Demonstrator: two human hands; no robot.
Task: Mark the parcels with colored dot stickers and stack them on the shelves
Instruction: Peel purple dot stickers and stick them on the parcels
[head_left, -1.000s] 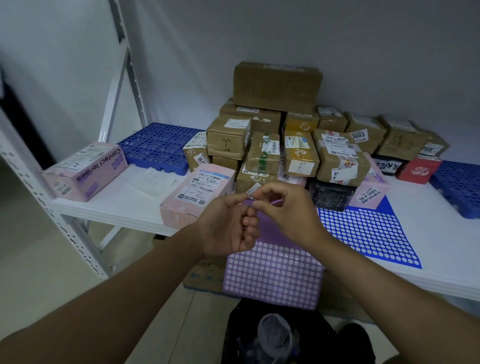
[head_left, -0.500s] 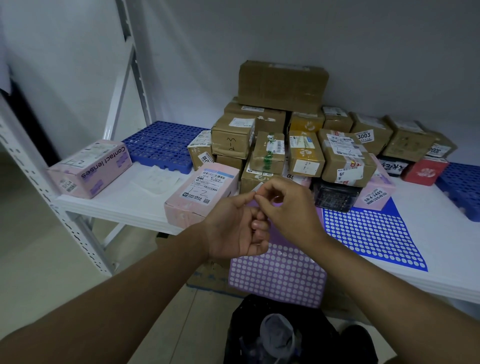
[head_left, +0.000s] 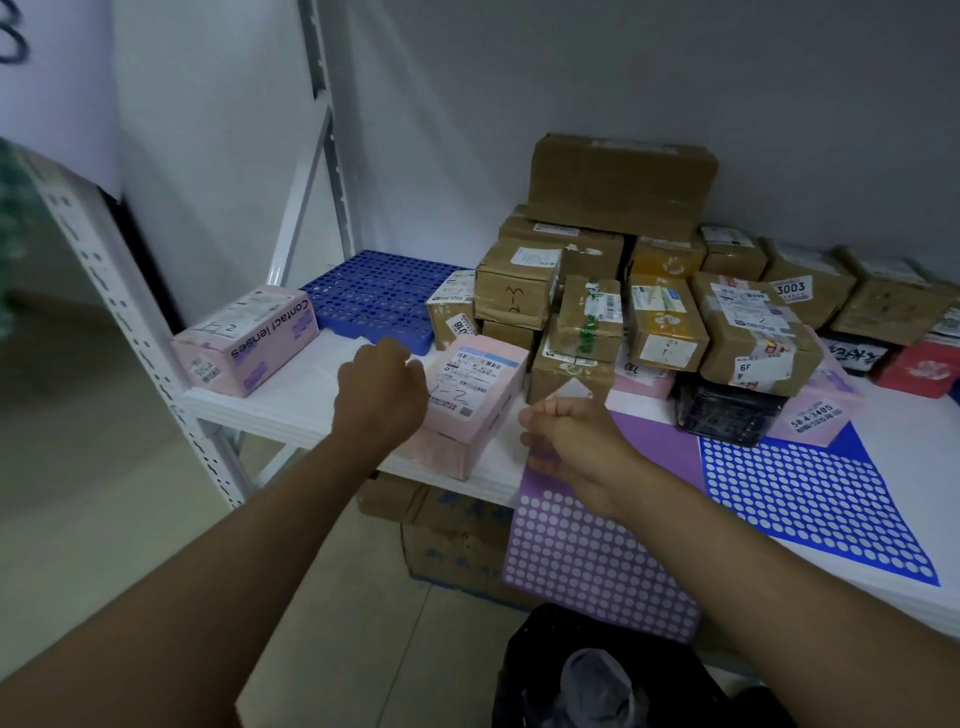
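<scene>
Hanging over the shelf edge low in the frame, the purple sticker sheet (head_left: 597, 566) has its upper corner pinched by the right hand (head_left: 576, 447), fingers curled. Left of centre, the left hand (head_left: 382, 395) sits with curled fingers against the pink parcel (head_left: 475, 395); whether it grips cannot be told. A blue sticker sheet (head_left: 810, 499) lies right. Behind, brown parcels (head_left: 623, 291) stack on the white shelf (head_left: 301, 400).
</scene>
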